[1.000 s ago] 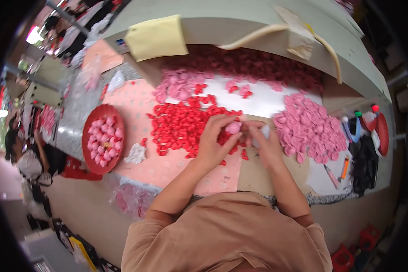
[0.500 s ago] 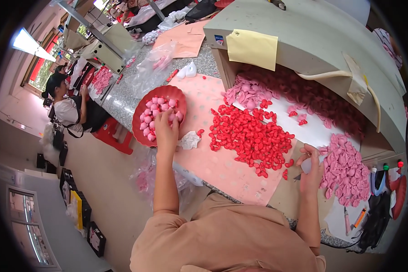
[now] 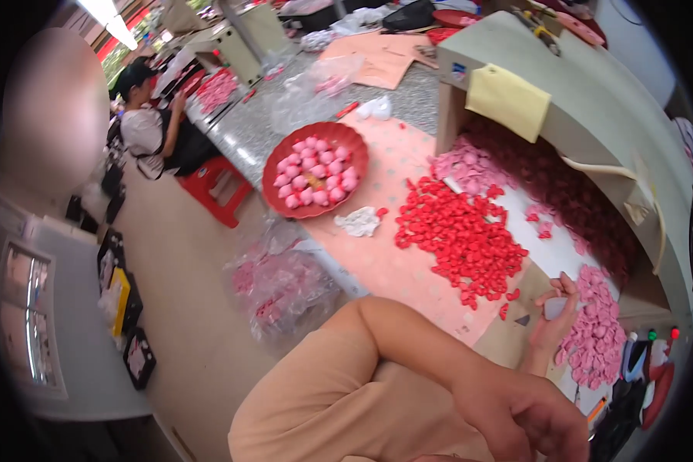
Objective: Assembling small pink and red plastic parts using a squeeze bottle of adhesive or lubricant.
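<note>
One left hand point(image 3: 516, 420), loosely curled, any contents indiscernible; one right hand point(image 3: 553, 329), grip closed round a partly hidden whitish object point(image 3: 554, 309) beside pink pieces point(image 3: 597, 333); one red fluted bowl point(image 3: 272, 177), pink balls point(image 3: 309, 163) within, on the bench point(image 3: 408, 104).

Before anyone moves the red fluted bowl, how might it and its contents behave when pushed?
The red fluted bowl is probably stiff, since its rim shows an even, unsagging curve. The rounded pink pieces may roll, as they sit separately inside. The bowl's broad, shallow shape suggests sliding rather than tipping.
</note>
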Available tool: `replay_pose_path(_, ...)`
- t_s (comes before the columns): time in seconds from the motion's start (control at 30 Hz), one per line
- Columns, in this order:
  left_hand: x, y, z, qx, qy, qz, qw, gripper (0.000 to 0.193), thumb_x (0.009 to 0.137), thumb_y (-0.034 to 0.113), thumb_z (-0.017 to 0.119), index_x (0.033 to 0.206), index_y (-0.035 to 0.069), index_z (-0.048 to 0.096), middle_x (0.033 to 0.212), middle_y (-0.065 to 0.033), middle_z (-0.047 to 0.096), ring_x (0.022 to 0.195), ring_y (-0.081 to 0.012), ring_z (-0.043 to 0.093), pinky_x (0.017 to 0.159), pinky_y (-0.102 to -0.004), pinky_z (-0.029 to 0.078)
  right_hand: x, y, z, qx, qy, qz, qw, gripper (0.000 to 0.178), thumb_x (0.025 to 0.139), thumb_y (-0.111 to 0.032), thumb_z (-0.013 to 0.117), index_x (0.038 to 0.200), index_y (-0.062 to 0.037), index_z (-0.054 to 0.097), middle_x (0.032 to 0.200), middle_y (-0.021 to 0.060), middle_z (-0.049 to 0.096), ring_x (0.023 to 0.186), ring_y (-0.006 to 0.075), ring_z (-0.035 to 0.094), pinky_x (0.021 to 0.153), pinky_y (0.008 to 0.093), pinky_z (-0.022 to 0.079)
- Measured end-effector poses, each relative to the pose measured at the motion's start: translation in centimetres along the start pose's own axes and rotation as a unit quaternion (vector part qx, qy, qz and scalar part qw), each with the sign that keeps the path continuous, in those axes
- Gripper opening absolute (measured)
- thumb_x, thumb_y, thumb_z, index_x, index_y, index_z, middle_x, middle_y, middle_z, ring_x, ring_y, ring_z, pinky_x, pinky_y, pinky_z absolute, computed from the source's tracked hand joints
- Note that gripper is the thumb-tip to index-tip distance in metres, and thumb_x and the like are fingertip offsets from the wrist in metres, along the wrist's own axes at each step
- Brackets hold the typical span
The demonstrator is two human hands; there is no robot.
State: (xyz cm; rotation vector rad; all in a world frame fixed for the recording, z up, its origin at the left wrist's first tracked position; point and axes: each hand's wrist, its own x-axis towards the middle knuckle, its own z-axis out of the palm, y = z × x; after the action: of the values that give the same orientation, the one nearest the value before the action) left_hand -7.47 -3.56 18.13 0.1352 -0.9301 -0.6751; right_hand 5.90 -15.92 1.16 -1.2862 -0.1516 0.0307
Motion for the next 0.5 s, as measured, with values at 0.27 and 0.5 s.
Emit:
replay_pose_path(0.27,1.5,-2.6,-1.0,-0.100,0.007,-0.038,0.994,0.046,0.087,0.015,0.059,0.123,-0.006,0.039,0.121,-0.0135,0.047,0.112,-0.0187,0.046,0.090,-0.0328,0.041,-0.1,-0.7,-0.4,0.024,-0.018,-0.011,0.999,0.047,0.095,-0.038,0.032,0.109,0.0029,0.053,0.086,0.0086,0.054,0.053,0.0117,0.049,0.048,0.0219,0.039)
replay_pose_path(0.5,0.1,-0.3,-6.5,0.332,-0.132,-0.087,0.930,0.030,0.086,0.013,0.058,0.113,0.001,0.051,0.107,-0.0097,0.056,0.100,-0.0190,0.054,0.085,-0.0312,0.044,0.8,-1.9,-1.7,0.018,0.028,-0.054,0.998,0.048,0.095,-0.039,0.032,0.105,0.0027,0.052,0.081,0.0065,0.053,0.049,0.0111,0.046,0.044,0.0223,0.038)
